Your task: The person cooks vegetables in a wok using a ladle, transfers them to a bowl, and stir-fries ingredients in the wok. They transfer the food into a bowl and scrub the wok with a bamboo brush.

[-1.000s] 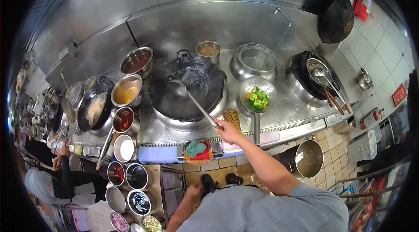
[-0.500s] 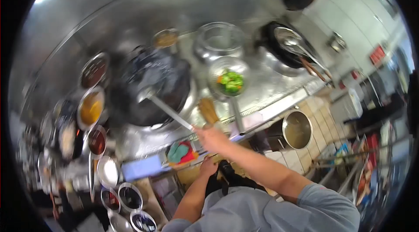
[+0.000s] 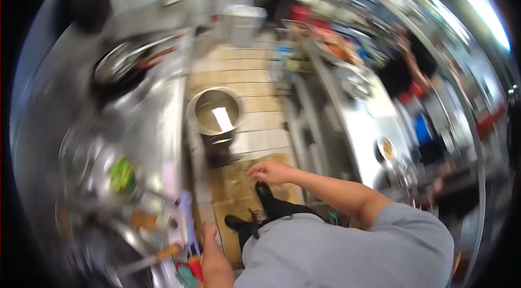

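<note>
At seven o'clock, my left hand [image 3: 208, 230] is blurring too much for me to tell its fingers apart, and the bottom edge is cutting off the red and green cloths [image 3: 187, 276]. At eight, the vegetables [image 3: 122, 174] are smearing into one patch. At three, a small dish [image 3: 386, 149] is holding something too tiny to name.
</note>
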Demonstrator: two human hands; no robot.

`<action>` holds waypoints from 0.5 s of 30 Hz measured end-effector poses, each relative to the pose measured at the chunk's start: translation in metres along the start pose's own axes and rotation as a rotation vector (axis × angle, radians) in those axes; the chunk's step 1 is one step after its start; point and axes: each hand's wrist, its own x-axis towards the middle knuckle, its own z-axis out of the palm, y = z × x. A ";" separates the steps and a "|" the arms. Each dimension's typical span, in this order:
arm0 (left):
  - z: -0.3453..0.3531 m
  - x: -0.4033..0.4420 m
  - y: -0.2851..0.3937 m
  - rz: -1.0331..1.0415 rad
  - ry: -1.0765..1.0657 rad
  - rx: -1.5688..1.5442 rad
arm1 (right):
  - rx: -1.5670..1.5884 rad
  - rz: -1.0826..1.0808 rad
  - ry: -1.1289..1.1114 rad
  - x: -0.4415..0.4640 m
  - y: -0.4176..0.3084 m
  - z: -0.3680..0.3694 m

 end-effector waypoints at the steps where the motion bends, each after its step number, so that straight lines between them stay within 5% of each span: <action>1: -0.010 -0.001 0.020 -0.146 0.048 -0.533 | 0.451 0.359 0.057 -0.027 0.019 -0.014; 2: -0.025 -0.010 0.043 -0.335 0.067 -1.066 | 0.940 0.650 0.123 -0.057 0.036 -0.024; 4: -0.091 -0.049 0.107 -0.168 0.064 -1.841 | 1.039 0.759 0.373 -0.124 0.068 -0.035; 8: -0.161 -0.064 0.119 0.676 0.031 -2.176 | 1.235 0.981 0.952 -0.243 0.108 -0.032; 9: -0.192 -0.086 0.155 0.229 0.440 -2.327 | 1.280 0.934 1.126 -0.276 0.134 -0.030; 11: -0.195 -0.066 0.115 0.257 0.443 -2.388 | 1.668 0.679 1.540 -0.346 0.220 -0.012; 15: -0.224 -0.041 0.094 -0.008 0.624 -2.440 | 1.440 0.798 2.063 -0.401 0.266 -0.049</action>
